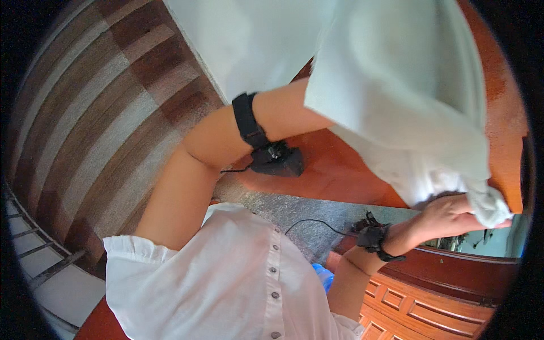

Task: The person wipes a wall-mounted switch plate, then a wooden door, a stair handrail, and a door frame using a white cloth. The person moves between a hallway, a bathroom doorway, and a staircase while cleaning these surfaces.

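Note:
A large piece of white cloth (395, 97) hangs in folds across the upper right. My right hand (446, 214) grips a bunched end of it between the thumb and fingers. From the left, my left forearm (280, 110) reaches behind the cloth, which hides my left hand completely. A black strap with a small black device (276, 159) and a cable sits on the left forearm. Another strapped device (374, 240) is on my right wrist. Behind the cloth lies a glossy reddish-brown wooden surface (323, 170).
Brown and grey stripes cover a surface (106, 119) on the left, with dark bars (55, 270) near the lower left rim. A pale flat panel (242, 46) stands at the top. Carved wooden panelling (425, 310) is at lower right. A blue object (324, 276) shows beside my right arm.

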`<state>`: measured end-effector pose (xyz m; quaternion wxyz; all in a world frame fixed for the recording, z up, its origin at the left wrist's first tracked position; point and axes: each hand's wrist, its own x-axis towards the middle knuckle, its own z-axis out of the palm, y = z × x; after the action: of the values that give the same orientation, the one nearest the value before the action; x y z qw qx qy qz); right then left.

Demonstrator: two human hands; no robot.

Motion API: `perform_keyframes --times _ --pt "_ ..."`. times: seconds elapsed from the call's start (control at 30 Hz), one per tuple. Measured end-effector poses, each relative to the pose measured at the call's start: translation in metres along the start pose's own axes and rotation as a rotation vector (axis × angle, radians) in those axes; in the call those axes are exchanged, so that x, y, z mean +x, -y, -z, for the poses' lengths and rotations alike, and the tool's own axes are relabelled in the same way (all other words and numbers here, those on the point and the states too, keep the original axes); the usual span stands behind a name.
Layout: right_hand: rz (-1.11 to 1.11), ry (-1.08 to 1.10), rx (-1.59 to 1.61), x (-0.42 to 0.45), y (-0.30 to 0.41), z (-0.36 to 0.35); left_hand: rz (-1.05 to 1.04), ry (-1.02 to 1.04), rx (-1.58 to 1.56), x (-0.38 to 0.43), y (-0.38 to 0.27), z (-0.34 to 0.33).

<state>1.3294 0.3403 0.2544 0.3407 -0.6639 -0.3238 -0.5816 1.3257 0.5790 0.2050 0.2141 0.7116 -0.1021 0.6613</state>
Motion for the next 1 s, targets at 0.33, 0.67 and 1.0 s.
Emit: perform_keyframes --times 0.33,0.67,1.0 --pt "-0.192 0.092 -0.029 -0.182 0.002 -0.006 0.338 0.432 -0.186 -0.197 -0.004 0.034" --pt "-0.199 0.154 0.121 -0.320 -0.010 -0.020 0.686 0.859 -0.521 -0.286 -0.002 0.053" --pt "-0.507 0.478 0.232 -0.433 -0.043 -0.006 0.914 0.904 -0.478 -0.340 -0.014 0.077"
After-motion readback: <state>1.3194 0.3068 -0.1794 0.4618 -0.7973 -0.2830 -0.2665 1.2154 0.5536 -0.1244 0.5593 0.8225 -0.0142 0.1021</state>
